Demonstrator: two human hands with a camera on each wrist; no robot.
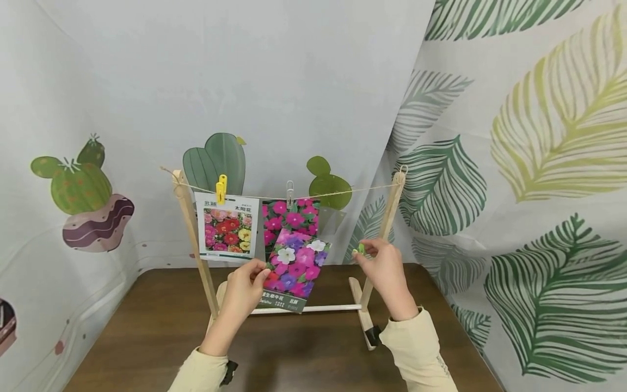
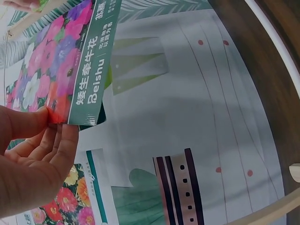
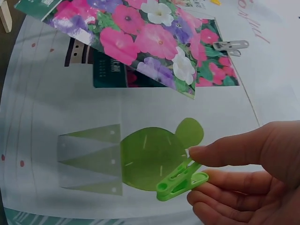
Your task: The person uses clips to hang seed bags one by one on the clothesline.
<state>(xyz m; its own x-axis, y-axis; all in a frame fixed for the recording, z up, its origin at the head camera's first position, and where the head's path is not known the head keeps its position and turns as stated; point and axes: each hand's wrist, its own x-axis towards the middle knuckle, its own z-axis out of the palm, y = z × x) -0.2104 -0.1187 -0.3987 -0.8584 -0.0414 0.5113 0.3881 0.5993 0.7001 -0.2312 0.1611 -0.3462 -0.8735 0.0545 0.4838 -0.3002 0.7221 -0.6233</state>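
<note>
My left hand (image 1: 246, 288) pinches a seed packet (image 1: 299, 267) by its left edge. Pink, purple and white flowers cover this packet, which tilts in front of another packet with magenta flowers (image 1: 295, 218). A green clothespin (image 3: 180, 182) sits between the thumb and fingers of my right hand (image 1: 384, 267), to the right of the tilted packet and below the string. On the string (image 1: 343, 191), a white-grey clothespin (image 1: 290, 194) holds the magenta packet. Further left, a yellow clothespin (image 1: 221, 189) holds a white-bordered packet with mixed flowers (image 1: 229, 231).
The string runs between two wooden posts (image 1: 195, 245) of a stand on a brown table (image 1: 313, 354). A white bar (image 1: 333, 308) joins the stand low down. Behind hangs a pale cloth (image 1: 313, 92) printed with cacti; a leaf-print cloth (image 1: 539, 207) hangs at the right.
</note>
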